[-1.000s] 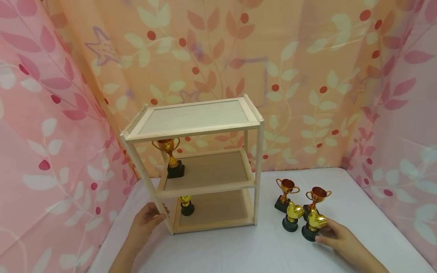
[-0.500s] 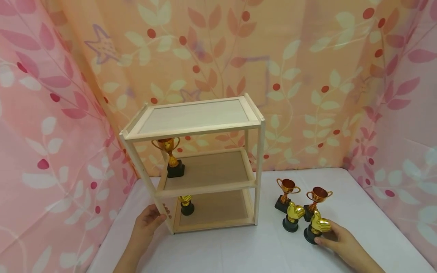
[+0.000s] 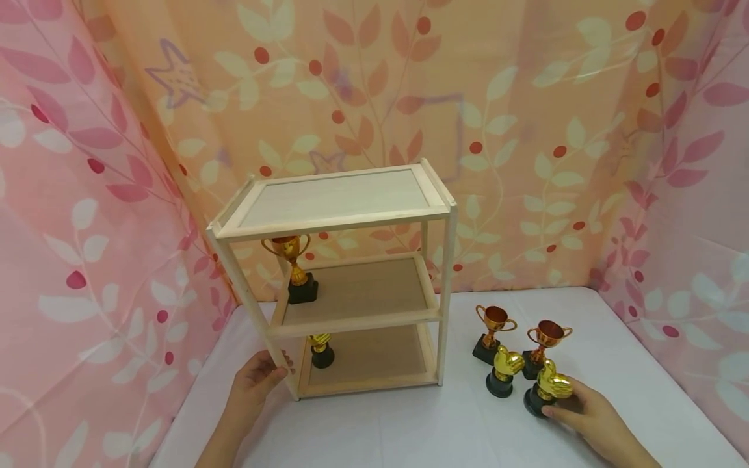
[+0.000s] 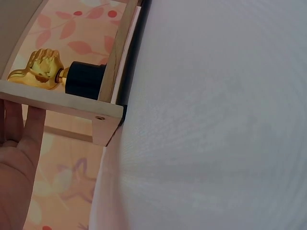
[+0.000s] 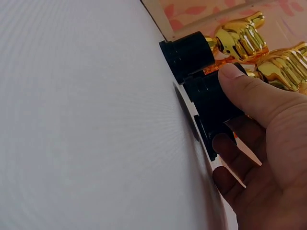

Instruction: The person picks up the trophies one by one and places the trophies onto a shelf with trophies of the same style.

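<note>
My left hand (image 3: 253,389) holds the front left post of a pale wooden three-tier shelf (image 3: 351,320), thumb in front and fingers behind. At the right, my right hand (image 3: 588,416) pinches the black base of a gold thumbs-up trophy (image 3: 548,388); in the right wrist view the thumb lies on that base (image 5: 211,96). A second thumbs-up trophy (image 3: 503,372) stands just left of it. Behind them are two bronze-coloured cup trophies, one on the left (image 3: 491,328) and one on the right (image 3: 545,338), whose base is partly covered.
On the middle tier, a gold cup trophy (image 3: 298,270) stands at the left. The bottom tier bears another thumbs-up trophy (image 3: 322,354), its top hidden by the tier above. A white cloth (image 3: 409,429) covers the table, and patterned curtains (image 3: 526,195) enclose the back and sides.
The thumbs-up trophy in my right hand has shifted slightly to the right, away from the other thumbs-up trophy. My left hand stays on the shelf post.
</note>
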Available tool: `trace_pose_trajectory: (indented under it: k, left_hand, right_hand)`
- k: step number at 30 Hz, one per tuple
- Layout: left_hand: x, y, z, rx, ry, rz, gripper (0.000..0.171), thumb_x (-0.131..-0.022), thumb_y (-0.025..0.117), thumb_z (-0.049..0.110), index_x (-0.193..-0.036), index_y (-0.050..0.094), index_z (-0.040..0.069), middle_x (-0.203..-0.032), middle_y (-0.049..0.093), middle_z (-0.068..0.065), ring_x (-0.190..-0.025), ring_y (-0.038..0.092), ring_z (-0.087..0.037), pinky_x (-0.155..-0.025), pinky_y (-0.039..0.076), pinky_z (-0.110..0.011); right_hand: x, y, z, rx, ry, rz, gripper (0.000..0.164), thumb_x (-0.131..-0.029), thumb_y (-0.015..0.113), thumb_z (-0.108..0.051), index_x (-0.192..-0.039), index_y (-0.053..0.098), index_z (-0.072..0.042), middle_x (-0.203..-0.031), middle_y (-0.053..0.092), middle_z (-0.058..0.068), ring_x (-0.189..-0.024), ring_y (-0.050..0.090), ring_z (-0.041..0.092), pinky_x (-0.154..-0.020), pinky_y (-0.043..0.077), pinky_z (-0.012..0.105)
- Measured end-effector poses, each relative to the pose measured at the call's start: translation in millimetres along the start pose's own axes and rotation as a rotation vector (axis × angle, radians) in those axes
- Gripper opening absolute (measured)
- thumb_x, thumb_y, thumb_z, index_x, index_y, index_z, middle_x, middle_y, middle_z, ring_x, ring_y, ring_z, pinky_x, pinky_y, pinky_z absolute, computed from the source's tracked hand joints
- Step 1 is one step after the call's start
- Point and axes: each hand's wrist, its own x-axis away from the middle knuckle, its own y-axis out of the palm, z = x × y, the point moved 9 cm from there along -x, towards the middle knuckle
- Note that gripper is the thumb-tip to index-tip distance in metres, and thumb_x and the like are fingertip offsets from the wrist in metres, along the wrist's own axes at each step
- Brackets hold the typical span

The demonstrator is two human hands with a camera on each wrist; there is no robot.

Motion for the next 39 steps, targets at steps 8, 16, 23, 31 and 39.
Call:
trace_pose_trajectory:
  k: [8,16,23,31,39]
  left_hand:
    - [-1.2,0.5,-1.7,0.014,0.025,-0.027,0.023,-0.095,0.056,-0.002,-0.115,0.049,-0.008,-0.108,0.063,-0.005,-0.100,0.065,-0.016,-0.090,0.055,-0.028]
    - [-2.5,2.6,-1.4,0.030,0.038,-0.032,0.023,-0.095,0.054,-0.002,-0.117,0.048,-0.008,-0.109,0.062,-0.009,-0.100,0.065,-0.017,-0.089,0.055,-0.027]
    - [-2.3,0.6,-2.8,0.019,0.023,-0.018,0.023,-0.095,0.056,0.000,-0.116,0.049,-0.007,-0.109,0.062,-0.006,-0.100,0.064,-0.016,-0.090,0.054,-0.027]
    - [-1.4,2.1,1.2,0.021,0.048,-0.033,0.020,-0.094,0.055,-0.003,-0.113,0.048,-0.007,-0.108,0.063,-0.005,-0.098,0.066,-0.019,-0.089,0.055,-0.029]
    - [-0.5,1.2,0.3,0.030,0.035,-0.033,0.020,-0.095,0.055,-0.002,-0.113,0.049,-0.007,-0.109,0.063,-0.006,-0.098,0.065,-0.018,-0.089,0.055,-0.028]
  right_hand:
    - [8.3,-13.7,-22.3,0.054,-0.056,0.105,0.060,-0.078,0.075,-0.048,-0.123,0.058,-0.013,-0.098,0.065,0.000,-0.090,0.056,0.006,-0.078,0.049,0.036]
    - [27.9,-39.6,-61.9,0.106,-0.246,0.292,0.040,-0.075,0.082,-0.035,-0.107,0.064,-0.020,-0.082,0.060,-0.008,-0.075,0.049,0.002,-0.059,0.041,0.021]
    - [37.4,-46.1,-79.2,0.077,-0.202,0.270,0.046,-0.076,0.080,-0.038,-0.112,0.061,-0.016,-0.074,0.052,-0.003,-0.067,0.045,0.006,-0.053,0.037,0.021]
    - [46.7,-36.4,-102.1,-0.032,-0.194,0.207,0.054,-0.076,0.080,-0.034,-0.122,0.059,-0.014,-0.088,0.059,0.000,-0.070,0.050,0.009,-0.055,0.046,0.021]
    - [51.4,-19.2,-125.7,-0.120,-0.273,0.164,0.046,-0.076,0.081,-0.029,-0.116,0.062,-0.018,-0.092,0.063,-0.002,-0.068,0.054,0.012,-0.056,0.051,0.023]
